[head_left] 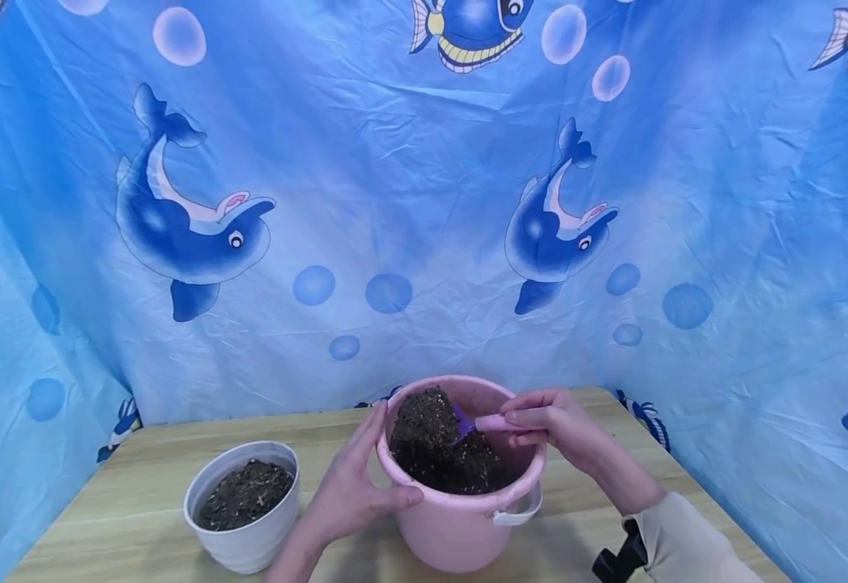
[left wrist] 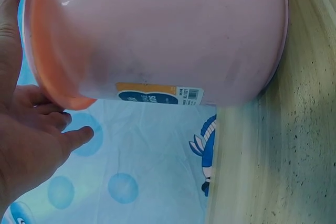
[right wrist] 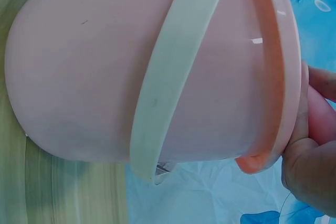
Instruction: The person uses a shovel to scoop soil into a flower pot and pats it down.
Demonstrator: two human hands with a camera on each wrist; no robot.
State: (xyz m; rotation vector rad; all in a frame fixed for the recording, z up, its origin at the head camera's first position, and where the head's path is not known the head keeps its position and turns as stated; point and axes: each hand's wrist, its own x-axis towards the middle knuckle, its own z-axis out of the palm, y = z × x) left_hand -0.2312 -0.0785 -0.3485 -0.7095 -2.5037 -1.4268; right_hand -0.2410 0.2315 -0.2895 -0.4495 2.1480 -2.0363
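A pink bucket (head_left: 460,530) with dark soil (head_left: 427,433) in it stands on the table. My right hand (head_left: 558,425) grips the pink handle of a small garden trowel (head_left: 496,423) over the bucket. Its purple blade is partly hidden by a heap of soil. In the right wrist view, my fingers hold the trowel handle (right wrist: 321,116) beside the rim. My left hand (head_left: 351,486) rests against the bucket's left side, thumb on the near rim. Seen from the left wrist, its fingers (left wrist: 79,137) are spread and fairly straight by the rim.
Left of the bucket, a white pot (head_left: 249,546) holds more soil. The bucket's white carrying handle (head_left: 518,514) hangs down at its near right side. Loose dark specks lie on the wooden table (left wrist: 299,156). A blue dolphin-print curtain (head_left: 409,202) closes off the back and sides.
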